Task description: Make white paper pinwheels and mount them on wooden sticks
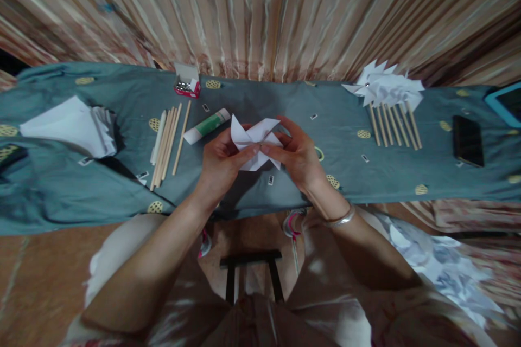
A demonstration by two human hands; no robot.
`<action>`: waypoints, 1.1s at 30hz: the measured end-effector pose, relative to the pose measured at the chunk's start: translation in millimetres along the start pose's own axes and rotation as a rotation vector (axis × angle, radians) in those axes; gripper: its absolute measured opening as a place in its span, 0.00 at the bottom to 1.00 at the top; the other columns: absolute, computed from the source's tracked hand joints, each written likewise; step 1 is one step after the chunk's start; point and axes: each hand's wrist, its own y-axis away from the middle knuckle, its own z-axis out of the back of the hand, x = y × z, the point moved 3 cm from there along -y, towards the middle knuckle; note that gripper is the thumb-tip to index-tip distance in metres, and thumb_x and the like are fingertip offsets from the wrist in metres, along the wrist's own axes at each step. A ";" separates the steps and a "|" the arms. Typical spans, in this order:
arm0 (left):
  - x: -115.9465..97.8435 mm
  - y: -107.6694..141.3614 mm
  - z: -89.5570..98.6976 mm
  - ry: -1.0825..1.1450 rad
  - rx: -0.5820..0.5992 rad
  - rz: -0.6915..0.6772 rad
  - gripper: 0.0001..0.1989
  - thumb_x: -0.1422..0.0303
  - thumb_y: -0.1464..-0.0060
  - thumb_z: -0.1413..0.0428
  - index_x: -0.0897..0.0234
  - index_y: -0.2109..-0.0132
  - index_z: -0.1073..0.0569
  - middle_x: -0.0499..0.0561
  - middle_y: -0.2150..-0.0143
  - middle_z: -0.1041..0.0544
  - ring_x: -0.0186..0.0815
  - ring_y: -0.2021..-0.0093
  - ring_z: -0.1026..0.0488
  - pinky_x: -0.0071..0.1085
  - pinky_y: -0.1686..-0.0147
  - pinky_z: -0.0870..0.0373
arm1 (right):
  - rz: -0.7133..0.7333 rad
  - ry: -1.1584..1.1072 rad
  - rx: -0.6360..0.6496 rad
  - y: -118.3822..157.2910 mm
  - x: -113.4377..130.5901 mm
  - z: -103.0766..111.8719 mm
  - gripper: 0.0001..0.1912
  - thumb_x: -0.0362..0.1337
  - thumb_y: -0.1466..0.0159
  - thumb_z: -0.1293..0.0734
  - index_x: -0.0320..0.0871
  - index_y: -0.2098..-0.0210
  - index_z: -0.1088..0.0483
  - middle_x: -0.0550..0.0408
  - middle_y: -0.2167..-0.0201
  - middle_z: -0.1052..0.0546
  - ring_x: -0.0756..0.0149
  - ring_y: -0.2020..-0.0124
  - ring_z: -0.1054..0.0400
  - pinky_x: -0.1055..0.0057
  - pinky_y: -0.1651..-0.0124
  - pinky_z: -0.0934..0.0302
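Between both hands, above the table, is a white paper pinwheel (264,131) with folded, pointed blades. My left hand (222,160) pinches it from the left, the thumb pressed near its centre. From the right, my right hand (300,154) grips it too, its thumb meeting the left one at the middle. The fingers behind the paper are partly hidden. Close to the left hand lies a green and white glue stick (207,126). Left of that are several wooden sticks (166,143) and an open small box of metal pins (187,85).
A stack of white paper (69,127) lies on the left of the green tablecloth (252,195). Finished pinwheels on sticks (391,87) rest at the right, near a dark phone (468,140) and a blue-edged tablet (507,103). A green ring (319,153) lies beside my right hand.
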 end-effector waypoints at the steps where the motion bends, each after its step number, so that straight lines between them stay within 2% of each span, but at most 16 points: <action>1: 0.2 0.1 0.0 -0.001 0.002 0.005 0.21 0.65 0.60 0.28 0.62 0.57 0.22 0.50 0.61 0.17 0.39 0.62 0.21 0.35 0.60 0.24 | -0.016 -0.005 0.005 0.2 0.2 -0.2 0.40 0.46 0.51 0.21 0.52 0.42 0.37 0.57 0.59 0.19 0.59 0.60 0.22 0.55 0.53 0.24; 4: 0.9 0.2 0.3 0.002 -0.002 0.006 0.19 0.65 0.60 0.28 0.62 0.59 0.21 0.50 0.61 0.17 0.38 0.62 0.21 0.35 0.59 0.24 | -0.039 -0.025 0.005 0.8 1.4 -1.3 0.36 0.45 0.51 0.21 0.51 0.46 0.35 0.58 0.60 0.19 0.58 0.60 0.22 0.55 0.53 0.25; 8: 1.4 0.4 -0.1 0.004 0.004 -0.005 0.16 0.64 0.60 0.28 0.63 0.62 0.20 0.50 0.63 0.17 0.39 0.63 0.21 0.36 0.59 0.23 | -0.016 -0.038 -0.032 1.6 3.6 -2.7 0.35 0.44 0.52 0.20 0.51 0.48 0.34 0.59 0.63 0.18 0.62 0.63 0.22 0.60 0.56 0.24; 13: 0.1 2.0 -0.3 -0.031 -0.028 0.024 0.14 0.64 0.61 0.29 0.64 0.66 0.19 0.51 0.67 0.17 0.38 0.67 0.21 0.35 0.62 0.23 | -0.021 -0.008 -0.030 2.9 5.6 -3.4 0.36 0.45 0.51 0.20 0.49 0.46 0.35 0.60 0.65 0.20 0.65 0.65 0.24 0.64 0.58 0.26; 23: -0.8 3.1 0.6 -0.033 -0.050 0.017 0.09 0.69 0.60 0.31 0.64 0.67 0.17 0.49 0.67 0.17 0.35 0.69 0.23 0.31 0.64 0.25 | -0.030 -0.017 -0.029 3.1 5.1 -2.1 0.39 0.45 0.51 0.20 0.50 0.43 0.36 0.60 0.66 0.20 0.64 0.65 0.24 0.63 0.56 0.26; 33: -2.1 2.5 1.7 -0.091 -0.068 0.036 0.14 0.63 0.64 0.28 0.64 0.69 0.18 0.51 0.68 0.17 0.37 0.69 0.22 0.33 0.66 0.24 | -0.020 -0.014 -0.004 3.8 6.4 -2.6 0.35 0.44 0.49 0.21 0.49 0.45 0.35 0.60 0.66 0.21 0.66 0.65 0.25 0.65 0.57 0.28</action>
